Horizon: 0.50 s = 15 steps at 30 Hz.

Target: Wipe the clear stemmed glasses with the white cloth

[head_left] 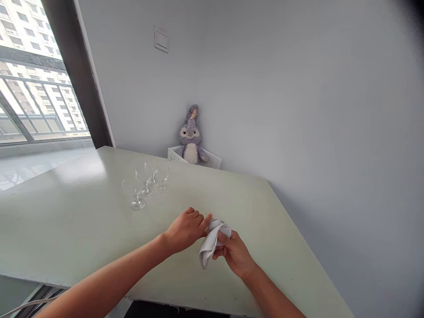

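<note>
A white cloth (pixel 210 244) is bunched and folded, with one end hanging down over the table. My right hand (pixel 236 255) grips it, thumb on top and fingers curled beneath. My left hand (pixel 186 229) meets the cloth from the left, its fingers curled and a fingertip against the cloth's upper edge. Whatever lies within the left fingers or inside the folds is hidden. Farther off to the left, several clear stemmed glasses (pixel 138 203) stand upright in a loose group on the pale green table (pixel 82 229), apart from both hands.
A purple plush rabbit (pixel 190 152) sits in a white perforated basket (pixel 213 162) at the table's far edge. Grey walls meet behind it, with a light switch (pixel 161 39). A window (pixel 39 88) is at left. A pale cable (pixel 33 302) runs below the front edge.
</note>
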Each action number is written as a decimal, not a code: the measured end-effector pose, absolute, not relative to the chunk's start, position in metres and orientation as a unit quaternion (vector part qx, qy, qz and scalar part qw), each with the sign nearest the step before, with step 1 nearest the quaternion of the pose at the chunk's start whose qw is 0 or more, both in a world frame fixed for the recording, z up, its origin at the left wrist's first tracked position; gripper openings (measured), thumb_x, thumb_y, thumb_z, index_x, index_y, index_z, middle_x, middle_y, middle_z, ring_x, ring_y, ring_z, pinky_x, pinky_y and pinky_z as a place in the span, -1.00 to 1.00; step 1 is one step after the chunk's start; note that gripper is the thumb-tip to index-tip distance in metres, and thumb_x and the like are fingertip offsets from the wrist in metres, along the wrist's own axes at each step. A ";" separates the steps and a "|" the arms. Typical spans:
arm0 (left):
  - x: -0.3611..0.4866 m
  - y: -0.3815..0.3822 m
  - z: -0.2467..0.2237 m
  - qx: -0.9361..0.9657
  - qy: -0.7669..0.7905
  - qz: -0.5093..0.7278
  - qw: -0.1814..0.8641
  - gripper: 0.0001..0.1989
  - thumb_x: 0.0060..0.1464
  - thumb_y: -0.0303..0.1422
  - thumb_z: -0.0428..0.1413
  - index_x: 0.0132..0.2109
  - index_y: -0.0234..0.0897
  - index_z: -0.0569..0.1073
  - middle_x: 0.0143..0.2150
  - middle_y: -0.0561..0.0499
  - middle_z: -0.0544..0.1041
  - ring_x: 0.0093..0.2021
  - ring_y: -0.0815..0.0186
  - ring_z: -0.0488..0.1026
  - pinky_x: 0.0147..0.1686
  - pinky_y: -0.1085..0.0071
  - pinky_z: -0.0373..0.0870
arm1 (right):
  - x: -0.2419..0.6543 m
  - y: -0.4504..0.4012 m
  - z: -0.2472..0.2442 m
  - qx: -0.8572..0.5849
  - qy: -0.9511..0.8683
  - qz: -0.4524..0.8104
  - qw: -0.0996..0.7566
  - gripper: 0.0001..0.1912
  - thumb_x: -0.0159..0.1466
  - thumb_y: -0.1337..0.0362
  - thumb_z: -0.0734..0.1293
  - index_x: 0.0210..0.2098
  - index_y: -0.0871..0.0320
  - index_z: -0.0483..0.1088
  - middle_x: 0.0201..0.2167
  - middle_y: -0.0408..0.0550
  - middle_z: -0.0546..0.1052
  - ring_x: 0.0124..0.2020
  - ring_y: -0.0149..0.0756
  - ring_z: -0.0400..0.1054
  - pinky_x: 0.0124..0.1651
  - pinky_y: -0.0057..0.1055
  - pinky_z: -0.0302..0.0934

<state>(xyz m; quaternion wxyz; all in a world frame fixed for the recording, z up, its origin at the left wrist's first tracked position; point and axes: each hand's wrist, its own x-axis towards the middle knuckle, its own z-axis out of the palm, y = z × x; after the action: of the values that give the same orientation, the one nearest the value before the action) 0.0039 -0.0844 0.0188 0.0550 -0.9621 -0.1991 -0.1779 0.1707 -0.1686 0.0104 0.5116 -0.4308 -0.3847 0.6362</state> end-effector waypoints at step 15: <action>-0.021 -0.067 0.040 -0.777 -0.118 0.068 -0.615 -0.55 -0.02 0.05 -0.06 -0.46 -0.29 0.28 -0.57 0.08 0.29 -0.60 0.46 0.19 -0.60 0.52 0.14 | 0.164 -0.191 0.047 -0.442 -0.659 0.511 0.330 -0.89 0.08 0.23 0.32 -0.43 0.11 0.46 -0.49 -0.19 0.44 -0.43 -0.36 0.28 -0.34 -0.46 0.15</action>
<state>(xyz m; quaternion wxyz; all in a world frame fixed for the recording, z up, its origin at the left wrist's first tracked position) -0.0211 -0.0666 0.0400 -0.6150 -0.7766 -0.1183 0.0682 0.1641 -0.1914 0.0465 0.3299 -0.4424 -0.6589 0.5111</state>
